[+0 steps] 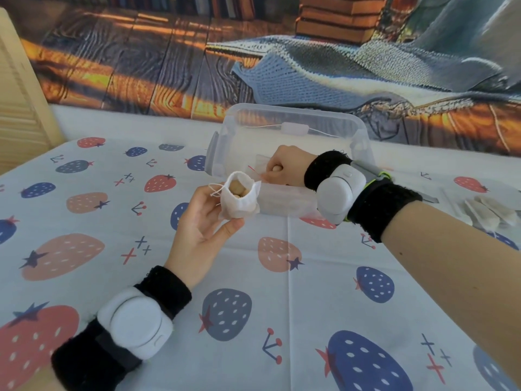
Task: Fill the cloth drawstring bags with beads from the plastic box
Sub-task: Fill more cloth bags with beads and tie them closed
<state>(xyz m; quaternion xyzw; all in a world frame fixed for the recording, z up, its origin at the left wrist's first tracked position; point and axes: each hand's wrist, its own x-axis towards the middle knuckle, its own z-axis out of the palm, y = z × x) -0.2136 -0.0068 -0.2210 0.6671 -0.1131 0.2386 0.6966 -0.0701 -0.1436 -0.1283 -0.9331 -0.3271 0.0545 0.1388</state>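
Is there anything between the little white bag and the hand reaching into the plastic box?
In the head view, only the near rim of the plastic box lies between the bag, held in the left hand, and the right hand.

Bag (240,199) before box (287,142)

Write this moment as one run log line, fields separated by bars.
left hand holds open cloth bag, beads inside | right hand curled in plastic box, contents unclear | more bags on right
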